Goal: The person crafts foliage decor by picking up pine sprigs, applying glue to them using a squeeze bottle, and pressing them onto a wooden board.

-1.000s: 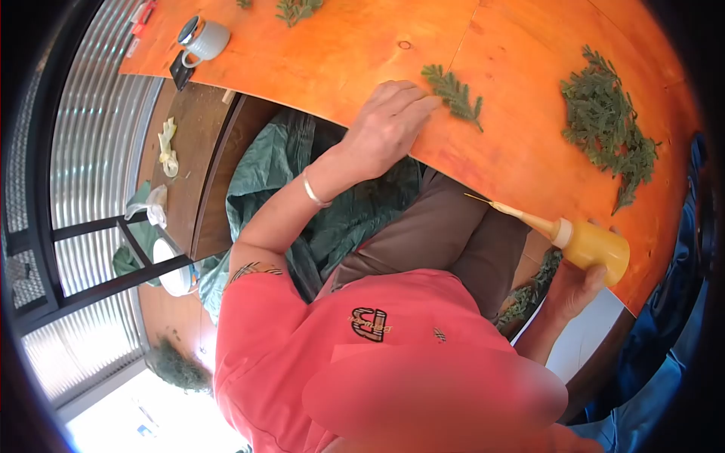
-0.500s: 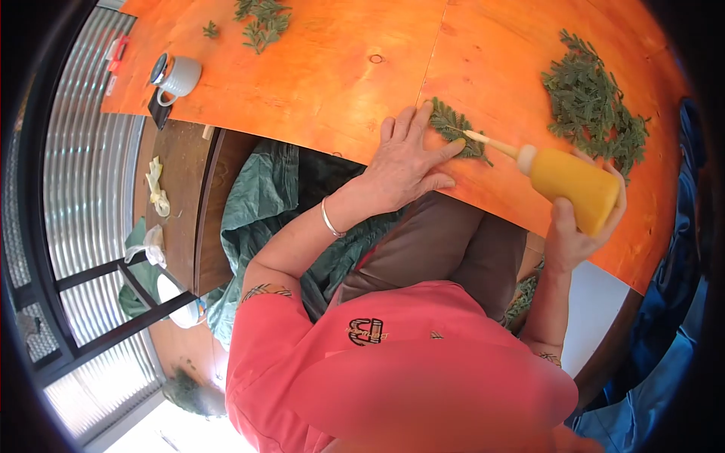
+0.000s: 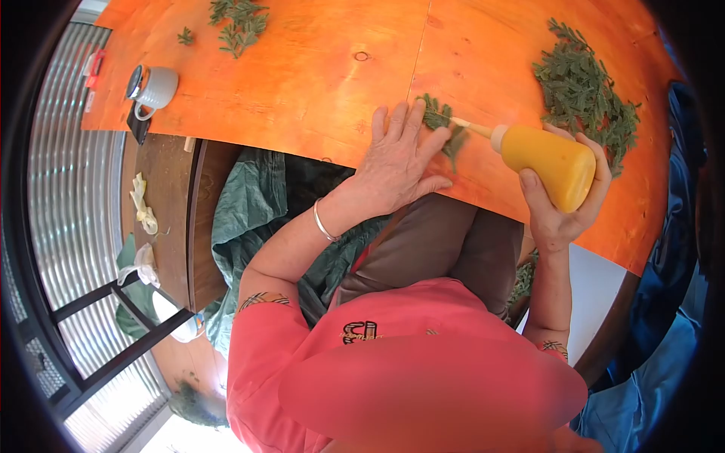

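My left hand (image 3: 396, 158) lies with fingers spread on the orange table, its index finger resting on the edge of a small green sprig (image 3: 436, 115). My right hand (image 3: 563, 215) is wrapped around a yellow squeeze bottle (image 3: 551, 162), tilted with its long pale nozzle (image 3: 472, 127) pointing left. The nozzle tip is at the sprig; whether it touches the leaves I cannot tell. Part of the sprig is hidden under my left fingers.
A heap of green sprigs (image 3: 585, 90) lies on the right of the orange wooden table (image 3: 317, 83). Further sprigs (image 3: 240, 26) are at the far left, near a grey mug (image 3: 157, 87). Below the table's left edge stands a brown wooden cabinet (image 3: 170, 196).
The bottle's nozzle has moved along the sprig, up and to the left, with my right hand. My left hand stays by the sprig. The whole view has shifted slightly.
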`<state>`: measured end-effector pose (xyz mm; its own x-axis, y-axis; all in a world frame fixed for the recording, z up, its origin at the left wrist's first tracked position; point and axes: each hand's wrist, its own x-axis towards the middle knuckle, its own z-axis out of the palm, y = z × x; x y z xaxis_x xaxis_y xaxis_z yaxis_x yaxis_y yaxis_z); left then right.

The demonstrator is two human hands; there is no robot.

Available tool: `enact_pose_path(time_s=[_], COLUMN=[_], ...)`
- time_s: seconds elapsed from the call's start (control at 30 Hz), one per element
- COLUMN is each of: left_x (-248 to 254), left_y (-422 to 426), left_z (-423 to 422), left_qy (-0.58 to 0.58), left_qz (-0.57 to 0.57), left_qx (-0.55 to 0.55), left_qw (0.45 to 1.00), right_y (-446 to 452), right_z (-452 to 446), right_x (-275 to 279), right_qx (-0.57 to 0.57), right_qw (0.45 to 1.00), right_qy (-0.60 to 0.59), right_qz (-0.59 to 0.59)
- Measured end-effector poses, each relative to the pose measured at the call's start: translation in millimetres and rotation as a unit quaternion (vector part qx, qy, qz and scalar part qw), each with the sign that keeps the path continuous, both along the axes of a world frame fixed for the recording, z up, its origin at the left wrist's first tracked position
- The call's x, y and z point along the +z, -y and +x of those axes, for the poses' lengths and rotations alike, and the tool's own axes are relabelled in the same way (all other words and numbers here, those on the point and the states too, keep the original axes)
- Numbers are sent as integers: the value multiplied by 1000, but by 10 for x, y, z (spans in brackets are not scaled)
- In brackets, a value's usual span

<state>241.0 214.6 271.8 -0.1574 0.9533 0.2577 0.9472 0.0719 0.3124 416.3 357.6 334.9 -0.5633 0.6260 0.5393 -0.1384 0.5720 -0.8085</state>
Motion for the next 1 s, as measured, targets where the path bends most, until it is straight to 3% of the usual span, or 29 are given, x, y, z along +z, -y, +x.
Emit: enact_pose_path(time_s=[0.73,0.9,1.0], left_x=[13,39,417], left_y=[-84,-125,237], left_z=[88,108,167], left_qy=[-49,-81,-111], left_qz=[18,-7,-42], left_qx=[21,28,42], left_qw=[998,996,992], right_y=[262,316,273], right_z=[645,853,1166], right_x=[147,97,115], right_qx=[-39,-69,-107], right_qw=[997,997,993], right_qy=[31,21,2], right_qz=[60,-4,-54])
